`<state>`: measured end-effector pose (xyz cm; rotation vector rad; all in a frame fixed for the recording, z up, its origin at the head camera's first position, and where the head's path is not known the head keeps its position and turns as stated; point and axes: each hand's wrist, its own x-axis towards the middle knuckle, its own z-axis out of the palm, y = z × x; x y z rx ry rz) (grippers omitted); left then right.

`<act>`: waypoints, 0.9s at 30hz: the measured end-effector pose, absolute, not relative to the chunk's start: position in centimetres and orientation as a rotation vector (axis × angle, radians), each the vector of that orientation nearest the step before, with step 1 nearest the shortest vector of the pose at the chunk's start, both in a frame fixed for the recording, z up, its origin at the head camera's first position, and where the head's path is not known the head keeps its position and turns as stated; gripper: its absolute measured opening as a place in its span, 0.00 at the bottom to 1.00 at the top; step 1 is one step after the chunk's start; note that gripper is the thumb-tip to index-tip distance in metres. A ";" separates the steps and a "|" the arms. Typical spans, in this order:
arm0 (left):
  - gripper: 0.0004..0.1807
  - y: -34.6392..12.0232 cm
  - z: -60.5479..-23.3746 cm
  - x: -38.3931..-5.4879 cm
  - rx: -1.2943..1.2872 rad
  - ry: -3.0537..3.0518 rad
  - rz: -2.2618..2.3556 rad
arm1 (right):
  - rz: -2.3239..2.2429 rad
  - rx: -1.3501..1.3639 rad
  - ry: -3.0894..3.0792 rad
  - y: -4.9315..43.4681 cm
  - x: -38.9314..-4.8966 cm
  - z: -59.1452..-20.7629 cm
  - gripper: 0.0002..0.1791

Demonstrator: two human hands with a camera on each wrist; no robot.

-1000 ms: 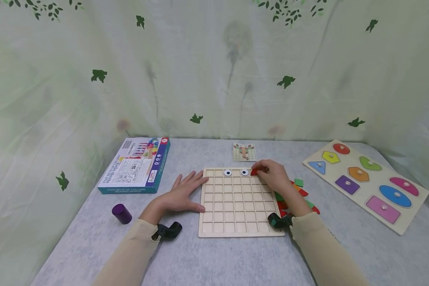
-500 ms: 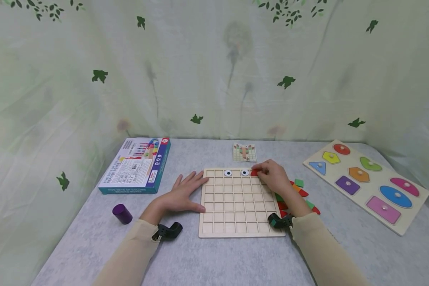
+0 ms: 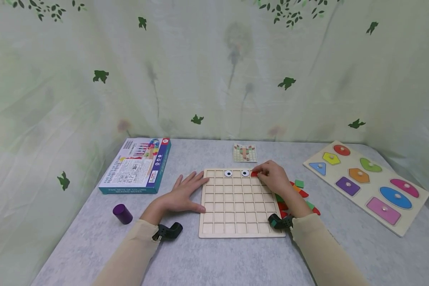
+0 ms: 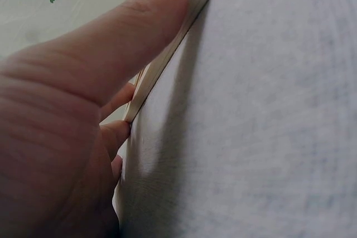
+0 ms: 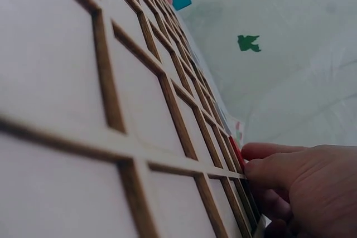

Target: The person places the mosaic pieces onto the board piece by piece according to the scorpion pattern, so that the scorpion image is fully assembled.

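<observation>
A wooden grid board lies flat in the middle of the head view. Two eye tiles, a left one and a right one, sit in its top row. My right hand pinches a red tile at the cell just right of the eyes; the fingers hide part of it. The right wrist view has the fingertips against the red tile at the board's far edge. With fingers spread, my left hand rests against the board's left edge, thumb and fingertips touching it.
Several loose tiles, among them a green square, lie right of the board, partly under my right forearm. A pattern card lies behind the board. A boxed set and a purple cylinder are left; a knobbed shape puzzle is right.
</observation>
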<state>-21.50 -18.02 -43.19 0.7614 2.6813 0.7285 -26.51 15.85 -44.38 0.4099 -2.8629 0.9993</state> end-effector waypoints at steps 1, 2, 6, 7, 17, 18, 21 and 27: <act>0.55 -18.0 -43.2 -21.5 0.762 2.681 0.727 | 1.002 0.408 -2.865 15.9 -26.5 -44.4 0.11; 0.55 -18.0 -43.3 -21.6 0.760 2.681 0.726 | 1.004 0.407 -2.866 15.9 -26.5 -44.4 0.11; 0.55 -18.0 -43.4 -21.6 0.756 2.682 0.720 | 1.028 0.414 -2.868 16.1 -26.3 -44.1 0.09; 0.55 -18.0 -43.4 -21.7 0.755 2.683 0.717 | 1.028 0.420 -2.875 16.1 -26.3 -44.0 0.09; 0.55 -17.9 -43.2 -21.6 0.740 2.683 0.715 | 1.099 0.475 -2.967 16.9 -26.0 -42.6 0.07; 0.55 -17.9 -43.2 -21.6 0.740 2.683 0.715 | 1.124 0.474 -2.980 17.1 -26.0 -42.5 0.07; 0.55 -18.0 -43.3 -21.6 0.735 2.683 0.710 | 1.183 0.461 -3.015 17.6 -26.0 -42.2 0.08; 0.56 -18.1 -43.4 -21.6 0.735 2.685 0.709 | 1.314 0.382 -3.035 18.9 -26.3 -41.9 0.13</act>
